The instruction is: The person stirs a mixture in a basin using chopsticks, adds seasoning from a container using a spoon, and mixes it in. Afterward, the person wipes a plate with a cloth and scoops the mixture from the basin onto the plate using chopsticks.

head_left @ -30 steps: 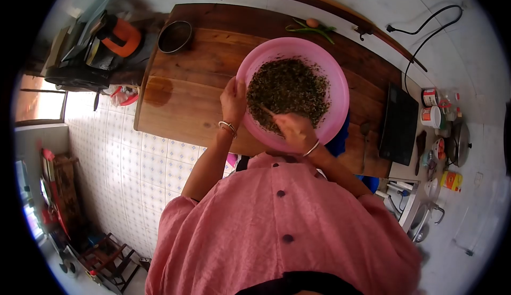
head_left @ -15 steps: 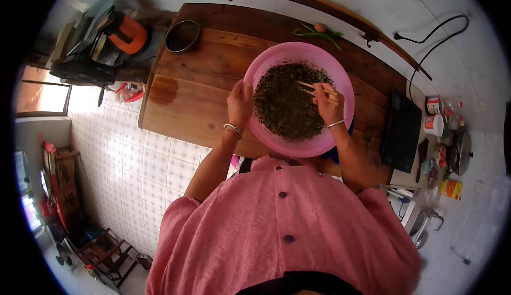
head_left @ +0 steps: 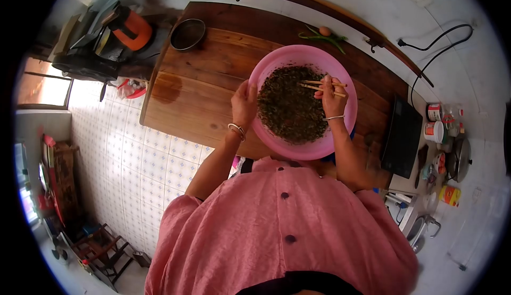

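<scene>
Bowl's [head_left: 287,54] pink — mix [head_left: 291,106] dk grn, chopsticks [head_left: 313,82] lt tan.

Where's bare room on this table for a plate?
The widest bare patch of table lies between the dark bowl and the left hand. It's crowded behind the pink basin, with the egg and green peppers, and rightward, by the black panel.

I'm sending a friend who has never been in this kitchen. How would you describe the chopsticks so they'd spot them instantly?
On the wooden table sits a big pink basin of dark chopped mixture. Inside its outline, the person's right hand holds the chopsticks. They're straight, slender and light tan, unlike the dark, crumbly mixture.
</scene>
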A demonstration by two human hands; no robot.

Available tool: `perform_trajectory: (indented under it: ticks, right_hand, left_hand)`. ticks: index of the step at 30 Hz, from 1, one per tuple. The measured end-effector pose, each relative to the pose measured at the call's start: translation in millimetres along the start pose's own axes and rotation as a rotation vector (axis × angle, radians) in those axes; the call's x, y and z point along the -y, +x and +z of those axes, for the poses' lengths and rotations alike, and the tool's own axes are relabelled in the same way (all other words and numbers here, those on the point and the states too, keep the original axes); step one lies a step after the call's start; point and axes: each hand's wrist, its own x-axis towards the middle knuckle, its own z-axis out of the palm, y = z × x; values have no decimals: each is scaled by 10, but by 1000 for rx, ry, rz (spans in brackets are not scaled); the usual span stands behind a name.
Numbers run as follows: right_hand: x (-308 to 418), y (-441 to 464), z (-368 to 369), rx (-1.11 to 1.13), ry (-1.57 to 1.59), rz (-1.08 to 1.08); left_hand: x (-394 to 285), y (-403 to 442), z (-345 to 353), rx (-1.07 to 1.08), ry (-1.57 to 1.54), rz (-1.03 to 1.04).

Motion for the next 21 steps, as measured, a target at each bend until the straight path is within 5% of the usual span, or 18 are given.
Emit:
perform_trajectory:
  ticks: [21]
  right_hand:
    - [682, 232, 640, 239, -193, -88]
  left_hand:
    - [-29, -24, -13, -15, -62, -26]
